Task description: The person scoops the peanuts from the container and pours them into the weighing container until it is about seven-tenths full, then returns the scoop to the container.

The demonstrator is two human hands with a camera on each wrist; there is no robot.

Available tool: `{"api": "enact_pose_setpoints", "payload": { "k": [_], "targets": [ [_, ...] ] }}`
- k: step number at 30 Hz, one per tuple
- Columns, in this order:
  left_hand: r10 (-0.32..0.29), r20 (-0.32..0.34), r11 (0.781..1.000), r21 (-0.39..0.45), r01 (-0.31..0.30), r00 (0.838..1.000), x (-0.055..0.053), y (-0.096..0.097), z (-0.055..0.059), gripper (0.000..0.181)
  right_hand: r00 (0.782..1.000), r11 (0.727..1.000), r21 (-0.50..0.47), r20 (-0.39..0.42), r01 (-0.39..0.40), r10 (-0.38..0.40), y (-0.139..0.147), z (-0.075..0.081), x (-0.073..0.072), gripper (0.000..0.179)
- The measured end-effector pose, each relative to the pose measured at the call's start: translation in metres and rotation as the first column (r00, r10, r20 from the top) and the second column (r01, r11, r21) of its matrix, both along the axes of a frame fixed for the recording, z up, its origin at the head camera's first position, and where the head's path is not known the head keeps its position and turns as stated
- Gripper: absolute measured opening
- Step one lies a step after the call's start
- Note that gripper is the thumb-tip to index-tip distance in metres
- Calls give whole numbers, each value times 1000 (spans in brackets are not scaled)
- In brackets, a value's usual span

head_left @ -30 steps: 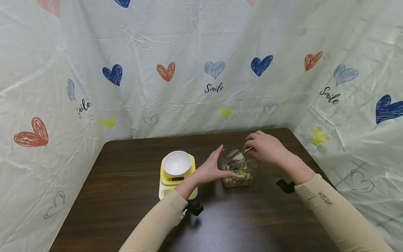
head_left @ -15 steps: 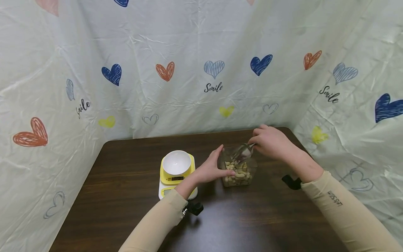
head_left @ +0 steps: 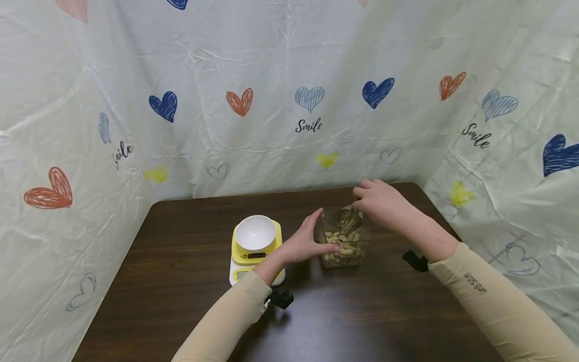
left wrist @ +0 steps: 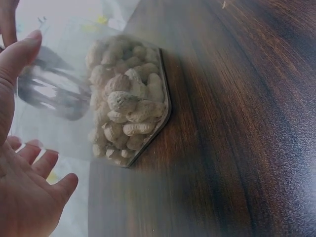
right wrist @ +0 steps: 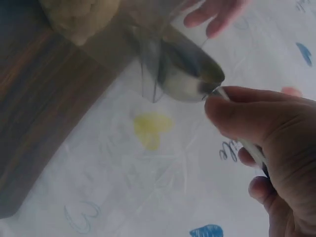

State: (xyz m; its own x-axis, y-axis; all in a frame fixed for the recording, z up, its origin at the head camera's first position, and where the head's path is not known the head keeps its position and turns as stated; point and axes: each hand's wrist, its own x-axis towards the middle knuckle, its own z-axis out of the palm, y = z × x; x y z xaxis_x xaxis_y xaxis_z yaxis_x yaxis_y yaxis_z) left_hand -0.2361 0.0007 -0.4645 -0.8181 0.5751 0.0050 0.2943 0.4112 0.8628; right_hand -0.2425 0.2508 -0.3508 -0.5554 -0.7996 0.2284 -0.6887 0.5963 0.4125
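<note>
A clear square-sided container [head_left: 362,251] part filled with peanuts in their shells [left wrist: 123,98] stands on the table. My left hand [head_left: 307,243] holds it from the left, the thumb on the near wall and the fingers along the far left side. My right hand [head_left: 384,205] grips the handle of a metal scoop [right wrist: 187,74] above the container's far right edge. The scoop's bowl [left wrist: 54,94] hangs inside the container, over the peanuts. I cannot tell whether the bowl carries any peanuts. In the right wrist view, thumb and fingers are curled round the handle [right wrist: 252,150].
To the left of the container, a white bowl [head_left: 255,233] sits on a yellow and white kitchen scale [head_left: 237,265]. The dark wooden table [head_left: 181,281] ends at a pale curtain [head_left: 267,166] printed with hearts.
The scoop first rose up and to the right from the peanuts with my right hand. Since then it has shifted slightly left and its bowl has turned. My left hand stays on the container.
</note>
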Motion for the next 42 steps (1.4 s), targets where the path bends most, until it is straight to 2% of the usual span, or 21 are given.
{"api": "enact_pose_setpoints", "payload": {
  "k": [5,10,13,17,21,23,28,31,39,42],
  "targets": [
    [-2,-4,1000,-19,2,1000,-1,1,1,113,999,997,78,40,29,-32,-7,-6,1,14],
    [-4,-14,1000,-19,3,1000,-1,3,1,112,991,994,88,112,63,-73,-15,-8,1,11],
    [7,-21,1000,-16,-7,1000,-1,3,1,113,979,992,84,170,98,-111,-18,-4,0,11],
    [22,-22,1000,-16,-22,1000,-2,3,1,113,938,991,32,318,133,-136,-14,0,-2,19],
    [31,-21,999,-27,-32,999,-3,2,-1,114,895,991,-24,432,132,-109,-7,-3,-1,19],
    [33,-16,999,-30,-33,999,-2,2,-1,114,889,991,-42,447,126,-95,-4,-8,-1,15],
    [31,-12,999,-30,-31,999,-2,1,-1,113,906,991,-64,417,114,-77,2,-18,-2,9],
    [34,-7,999,-29,-34,999,-2,1,-1,113,905,988,-95,419,123,-72,5,-21,-2,10],
    [29,-6,1000,-9,-29,1000,-1,4,-3,113,845,973,-164,533,163,-52,13,-35,-2,10],
    [29,-3,1000,-13,-29,1000,-1,4,-3,113,835,966,-184,548,181,-52,16,-39,-2,10]
  ]
}}
